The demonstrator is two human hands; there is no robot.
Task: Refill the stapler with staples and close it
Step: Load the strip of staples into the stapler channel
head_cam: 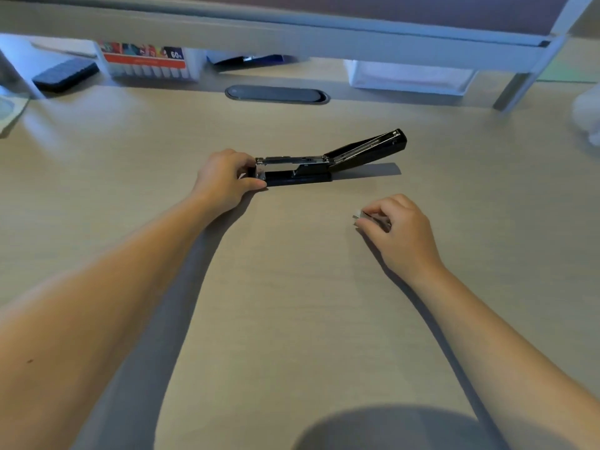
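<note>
A black stapler point(311, 167) lies on the light wooden desk point(292, 287) with its lid swung open to the right, so the metal staple channel shows. My left hand point(224, 180) grips the stapler's left end between thumb and fingers. To the lower right of the stapler, my right hand point(399, 228) rests on the desk and pinches a short silver strip of staples point(357, 217) between thumb and fingertips; most of the strip is hidden by the fingers.
A grey cable grommet point(276, 94) sits in the desk behind the stapler. Under a raised shelf point(292, 34) at the back stand a marker box point(146, 61), a dark eraser point(65, 74) and a white tray point(409, 77). A white object point(587, 115) lies at the right edge.
</note>
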